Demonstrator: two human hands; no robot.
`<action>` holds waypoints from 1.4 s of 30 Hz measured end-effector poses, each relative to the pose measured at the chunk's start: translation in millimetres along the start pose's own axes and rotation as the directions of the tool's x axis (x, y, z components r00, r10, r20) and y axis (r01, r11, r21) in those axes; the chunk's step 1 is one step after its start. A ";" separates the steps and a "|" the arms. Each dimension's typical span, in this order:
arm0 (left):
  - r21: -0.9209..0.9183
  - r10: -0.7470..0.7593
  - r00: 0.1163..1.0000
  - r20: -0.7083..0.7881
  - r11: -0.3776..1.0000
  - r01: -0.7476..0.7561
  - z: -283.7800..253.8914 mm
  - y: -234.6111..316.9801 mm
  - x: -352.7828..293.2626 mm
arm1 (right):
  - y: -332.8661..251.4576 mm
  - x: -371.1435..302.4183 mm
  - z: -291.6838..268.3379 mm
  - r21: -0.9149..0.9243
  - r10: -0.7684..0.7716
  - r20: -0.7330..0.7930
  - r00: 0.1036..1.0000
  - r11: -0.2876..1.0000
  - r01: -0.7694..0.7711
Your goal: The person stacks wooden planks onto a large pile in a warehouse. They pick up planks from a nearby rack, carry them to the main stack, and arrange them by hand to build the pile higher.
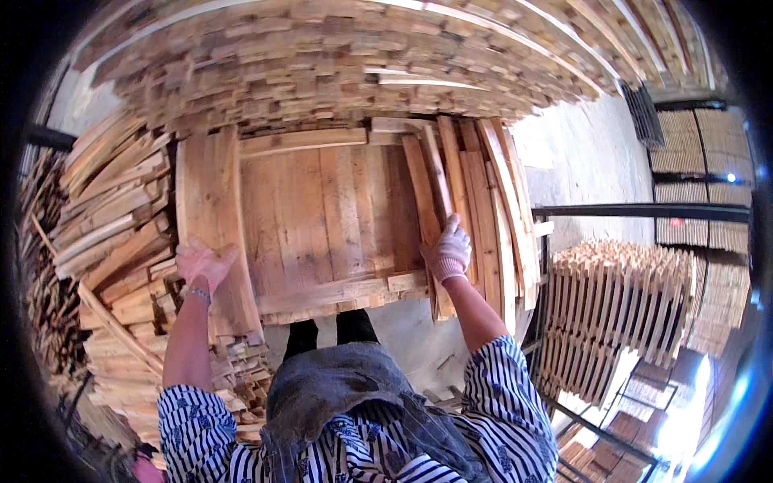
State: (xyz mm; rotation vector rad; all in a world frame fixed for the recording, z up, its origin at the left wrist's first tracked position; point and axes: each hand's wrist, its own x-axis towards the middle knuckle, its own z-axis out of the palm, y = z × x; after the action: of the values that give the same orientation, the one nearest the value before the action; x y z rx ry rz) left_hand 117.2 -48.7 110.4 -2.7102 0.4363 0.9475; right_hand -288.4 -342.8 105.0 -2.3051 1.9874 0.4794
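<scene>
A stack of flat boards [302, 217] lies in front of me, framed by narrow pieces at its far and near edges. My left hand [208, 262] rests on a wide wooden board [211, 177] along the stack's left side, fingers apart near its outer edge. At the right, my gloved right hand [447, 249] is closed round a narrow wooden slat [436, 169], its fingertips partly hidden. Several more slats [475, 193] lie lengthwise beside that hand, some tilted and overlapping.
Beyond the boards rises a long pile of stacked lumber [282, 72]. Loose wood pieces [121, 209] are heaped at the left. To the right stand a dark metal rail [644, 212] and a stack of slats [620, 306]. Grey floor [403, 330] shows near my legs.
</scene>
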 end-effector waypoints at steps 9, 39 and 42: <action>-0.037 0.007 0.999 -0.038 0.999 -0.008 -3.6 -6.1 -4.3 | -26.1 -63.8 54.2 0.777 -0.430 -0.149 0.891 0.506 0.374; 0.146 0.034 0.991 -0.132 0.989 -0.014 8.4 0.2 21.3 | 17.0 9.6 70.0 -0.180 -0.247 -0.243 0.938 0.962 0.206; 0.199 0.020 0.980 -0.199 0.980 0.020 37.1 -25.3 22.3 | 6.7 -6.5 13.7 0.181 -0.125 0.018 0.992 0.976 0.120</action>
State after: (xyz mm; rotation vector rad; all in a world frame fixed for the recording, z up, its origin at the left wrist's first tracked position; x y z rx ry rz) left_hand 121.9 -18.0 71.1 -2.6285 0.5380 0.5959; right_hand -298.4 -334.3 94.8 -2.2778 1.7816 0.3090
